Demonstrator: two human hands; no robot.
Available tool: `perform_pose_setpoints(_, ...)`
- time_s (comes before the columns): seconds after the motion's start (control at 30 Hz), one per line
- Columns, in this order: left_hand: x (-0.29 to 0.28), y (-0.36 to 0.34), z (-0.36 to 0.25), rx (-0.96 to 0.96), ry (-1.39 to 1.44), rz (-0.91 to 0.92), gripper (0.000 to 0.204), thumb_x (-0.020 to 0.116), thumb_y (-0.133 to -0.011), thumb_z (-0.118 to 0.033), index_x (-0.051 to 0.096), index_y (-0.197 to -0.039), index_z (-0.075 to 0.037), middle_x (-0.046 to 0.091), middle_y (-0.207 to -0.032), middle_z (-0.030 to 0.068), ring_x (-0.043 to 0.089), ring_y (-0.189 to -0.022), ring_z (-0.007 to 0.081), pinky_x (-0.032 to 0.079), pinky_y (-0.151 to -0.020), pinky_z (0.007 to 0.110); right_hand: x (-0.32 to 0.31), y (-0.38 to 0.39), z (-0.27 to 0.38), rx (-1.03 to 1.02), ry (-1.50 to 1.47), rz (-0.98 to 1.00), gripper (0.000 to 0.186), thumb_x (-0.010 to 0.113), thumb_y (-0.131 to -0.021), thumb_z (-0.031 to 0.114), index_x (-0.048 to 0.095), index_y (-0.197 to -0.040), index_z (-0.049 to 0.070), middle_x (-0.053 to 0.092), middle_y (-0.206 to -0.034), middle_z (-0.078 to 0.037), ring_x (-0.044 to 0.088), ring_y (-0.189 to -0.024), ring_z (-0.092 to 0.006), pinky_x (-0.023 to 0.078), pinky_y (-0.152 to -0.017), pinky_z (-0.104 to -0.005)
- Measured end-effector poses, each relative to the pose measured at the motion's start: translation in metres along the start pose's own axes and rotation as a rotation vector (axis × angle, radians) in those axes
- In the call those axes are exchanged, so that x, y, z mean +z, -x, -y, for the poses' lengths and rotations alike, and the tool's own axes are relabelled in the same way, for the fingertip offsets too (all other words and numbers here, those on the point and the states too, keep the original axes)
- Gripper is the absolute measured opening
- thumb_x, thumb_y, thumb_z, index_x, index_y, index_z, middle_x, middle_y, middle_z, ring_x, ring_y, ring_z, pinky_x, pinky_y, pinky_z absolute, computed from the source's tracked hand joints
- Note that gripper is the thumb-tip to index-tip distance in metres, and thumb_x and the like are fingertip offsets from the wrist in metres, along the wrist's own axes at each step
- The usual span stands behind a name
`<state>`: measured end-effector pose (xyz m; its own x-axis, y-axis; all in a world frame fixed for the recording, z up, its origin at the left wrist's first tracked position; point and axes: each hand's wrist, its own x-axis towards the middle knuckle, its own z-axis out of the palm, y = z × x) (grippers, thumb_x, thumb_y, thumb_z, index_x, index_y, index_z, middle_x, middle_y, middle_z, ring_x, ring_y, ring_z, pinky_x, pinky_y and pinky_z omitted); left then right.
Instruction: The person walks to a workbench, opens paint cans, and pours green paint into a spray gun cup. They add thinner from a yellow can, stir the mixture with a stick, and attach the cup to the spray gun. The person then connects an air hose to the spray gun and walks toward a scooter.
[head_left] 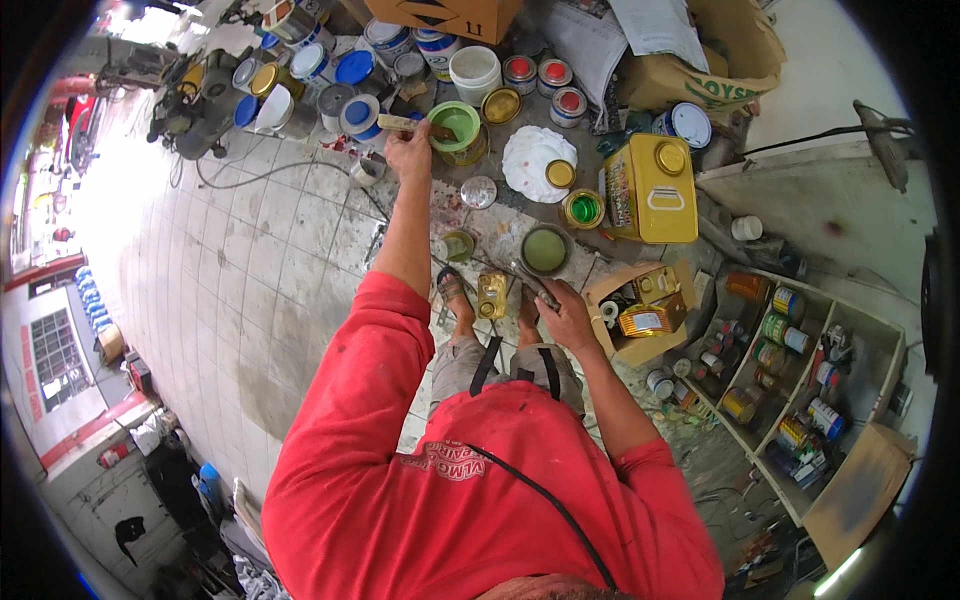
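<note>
My left hand reaches forward, its fingers closed on a wooden-handled tool. The tool's darker end slants into an open can with green paint on its inside and rim. Whether that end is a brush or a blade is hard to make out. Closer to me, my right hand grips a thin grey stick-like tool. Its tip points toward a round container of dull green paint. Between my feet stands a small yellow rectangular can, with a small cup of greenish liquid just beyond it.
Several paint cans crowd the far side. A large yellow jerrycan stands right of an open can of bright green paint and a white crumpled sheet. Nearer are a cardboard box of cans and a shelf. A hose crosses the tiles.
</note>
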<state>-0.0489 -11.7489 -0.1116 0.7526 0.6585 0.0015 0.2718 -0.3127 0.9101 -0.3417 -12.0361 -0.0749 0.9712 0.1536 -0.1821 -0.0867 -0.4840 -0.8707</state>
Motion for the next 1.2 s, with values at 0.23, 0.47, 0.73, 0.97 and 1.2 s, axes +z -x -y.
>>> perform_pose_setpoints(0.23,-0.042,0.022,-0.078,0.327,0.11,0.169,0.024,0.078,-0.087,-0.02,0.069,-0.094,0.001,0.073,-0.084,0.0132,0.068,-0.076,0.0239,0.051,-0.072,0.037,0.024,-0.067,0.031,-0.003,0.002,0.0,0.057,0.066,-0.092,0.012,0.054,-0.147,0.015,0.065,-0.108,-0.027,0.063,-0.098,-0.0446,0.052,-0.085,-0.0497)
perform_pose_setpoints(0.47,-0.091,0.011,-0.109,0.305,0.473,0.202,0.021,0.076,-0.093,-0.011,0.062,-0.099,0.003,0.07,-0.084,0.0096,0.066,-0.064,0.0135,0.055,-0.057,0.027,0.042,-0.123,0.039,-0.114,0.058,-0.066,0.057,0.064,-0.091,0.012,0.056,-0.147,0.019,0.069,-0.123,-0.023,0.069,-0.098,-0.0396,0.055,-0.084,-0.043)
perform_pose_setpoints(0.73,-0.126,-0.002,-0.122,0.192,0.569,0.17,0.022,0.075,-0.094,-0.01,0.061,-0.101,0.006,0.07,-0.088,0.0144,0.07,-0.07,0.019,0.062,-0.06,0.03,0.047,-0.154,0.044,0.005,0.069,0.002,0.058,0.062,-0.089,0.017,0.056,-0.146,0.029,0.07,-0.096,-0.025,0.067,-0.082,-0.0387,0.052,-0.074,-0.0457)
perform_pose_setpoints(0.97,-0.145,-0.003,-0.116,0.13,0.696,0.162,0.022,0.073,-0.095,-0.008,0.059,-0.105,0.007,0.069,-0.095,0.0157,0.07,-0.074,0.0202,0.062,-0.06,0.031,0.05,-0.165,0.044,0.035,0.142,0.049,0.06,0.061,-0.09,0.017,0.054,-0.149,0.031,0.064,-0.08,-0.023,0.065,-0.072,-0.035,0.05,-0.07,-0.0455)
perform_pose_setpoints(1.2,-0.148,0.037,-0.132,0.156,0.642,0.398,0.018,0.075,-0.094,-0.01,0.065,-0.101,0.004,0.071,-0.087,0.0107,0.069,-0.068,0.0161,0.06,-0.058,0.029,0.054,-0.168,0.047,-0.021,0.147,0.021,0.058,0.061,-0.09,0.015,0.056,-0.147,0.028,0.071,-0.103,-0.021,0.068,-0.085,-0.0361,0.053,-0.077,-0.0444)
